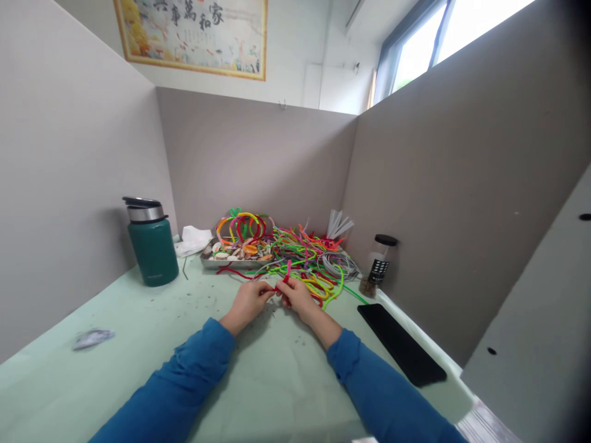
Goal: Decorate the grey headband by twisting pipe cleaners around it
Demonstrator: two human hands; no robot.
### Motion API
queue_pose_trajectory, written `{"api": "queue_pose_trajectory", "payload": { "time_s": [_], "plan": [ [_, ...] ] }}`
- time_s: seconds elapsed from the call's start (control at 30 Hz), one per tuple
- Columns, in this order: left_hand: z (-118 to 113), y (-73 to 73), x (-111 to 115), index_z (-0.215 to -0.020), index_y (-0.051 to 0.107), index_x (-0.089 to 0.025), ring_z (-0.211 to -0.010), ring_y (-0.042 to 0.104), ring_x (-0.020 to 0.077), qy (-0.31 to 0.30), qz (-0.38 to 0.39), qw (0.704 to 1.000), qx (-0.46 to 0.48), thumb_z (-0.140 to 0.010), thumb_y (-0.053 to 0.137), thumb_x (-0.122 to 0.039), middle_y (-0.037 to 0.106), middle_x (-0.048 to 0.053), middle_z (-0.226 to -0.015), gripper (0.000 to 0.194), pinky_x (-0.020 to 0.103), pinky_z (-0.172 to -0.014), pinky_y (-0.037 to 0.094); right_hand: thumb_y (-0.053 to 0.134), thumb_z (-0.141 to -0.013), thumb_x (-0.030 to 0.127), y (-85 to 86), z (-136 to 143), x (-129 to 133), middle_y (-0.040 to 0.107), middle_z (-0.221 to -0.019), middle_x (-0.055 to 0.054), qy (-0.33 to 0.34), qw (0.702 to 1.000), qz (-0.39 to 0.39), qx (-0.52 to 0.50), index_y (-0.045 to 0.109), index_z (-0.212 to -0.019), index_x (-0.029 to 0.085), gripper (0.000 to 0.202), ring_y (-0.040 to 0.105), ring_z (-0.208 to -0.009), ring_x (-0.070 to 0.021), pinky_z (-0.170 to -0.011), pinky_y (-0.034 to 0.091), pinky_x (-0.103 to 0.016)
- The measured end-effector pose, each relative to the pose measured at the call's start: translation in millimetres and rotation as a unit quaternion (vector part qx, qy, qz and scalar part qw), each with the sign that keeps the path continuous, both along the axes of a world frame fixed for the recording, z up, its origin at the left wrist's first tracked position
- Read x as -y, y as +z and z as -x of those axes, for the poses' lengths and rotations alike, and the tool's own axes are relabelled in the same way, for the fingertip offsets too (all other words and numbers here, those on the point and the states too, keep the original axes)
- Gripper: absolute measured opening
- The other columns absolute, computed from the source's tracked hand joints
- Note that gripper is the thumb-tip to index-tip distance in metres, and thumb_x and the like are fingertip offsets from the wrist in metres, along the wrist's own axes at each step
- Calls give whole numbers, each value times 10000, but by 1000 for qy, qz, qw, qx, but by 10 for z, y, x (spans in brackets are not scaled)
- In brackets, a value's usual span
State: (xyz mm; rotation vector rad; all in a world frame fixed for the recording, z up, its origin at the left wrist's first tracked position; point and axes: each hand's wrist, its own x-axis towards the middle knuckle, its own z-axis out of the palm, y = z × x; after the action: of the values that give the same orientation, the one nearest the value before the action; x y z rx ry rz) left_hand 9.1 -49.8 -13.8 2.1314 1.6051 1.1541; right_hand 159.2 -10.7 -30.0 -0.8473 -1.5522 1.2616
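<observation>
Close together over the middle of the table, both my hands pinch a red pipe cleaner. My left hand has its thumb and fingers closed on the left end. My right hand grips it just beside, and a pinkish-red piece sticks up above those fingers. Right behind my hands spreads a tangled heap of pipe cleaners in green, red, yellow and orange. A metal tray to the left of the heap holds shells or chips, with colourful rings made of pipe cleaners standing on it.
A green bottle with its lid up stands at the left, near white tissue and a crumpled scrap. On the right are a clear jar with a black cap and a black phone. Grey partitions enclose the table.
</observation>
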Motion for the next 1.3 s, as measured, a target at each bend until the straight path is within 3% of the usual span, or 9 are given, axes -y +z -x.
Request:
{"api": "queue_pose_trajectory", "payload": {
  "time_s": [0.13,0.43,1.3],
  "plan": [
    [-1,9,11,-701,703,-190,-526,511,143,1,9,1000,-22,-742,550,-296,607,17,-535,191,227,-540,305,574,-717,401,27,1,24,546,-541,26,10,1000,0,1,535,-676,145,262,419,-354,-54,-329,281,-164],
    [-12,34,26,-743,697,-162,-568,505,128,-5,28,997,-77,-762,512,-275,641,23,-622,218,222,-555,302,545,-750,358,20,-7,26,467,-420,65,15,999,-25,34,520,-695,157,209,411,-346,-62,-340,277,-155],
    [-14,37,37,-723,675,-166,-639,546,137,1,-36,994,-104,-802,477,-262,663,44,-702,234,222,-592,319,538,-776,419,-39,0,-30,460,-419,59,-6,999,-28,14,532,-660,158,286,399,-345,-68,-341,274,-174]
  ]
}}
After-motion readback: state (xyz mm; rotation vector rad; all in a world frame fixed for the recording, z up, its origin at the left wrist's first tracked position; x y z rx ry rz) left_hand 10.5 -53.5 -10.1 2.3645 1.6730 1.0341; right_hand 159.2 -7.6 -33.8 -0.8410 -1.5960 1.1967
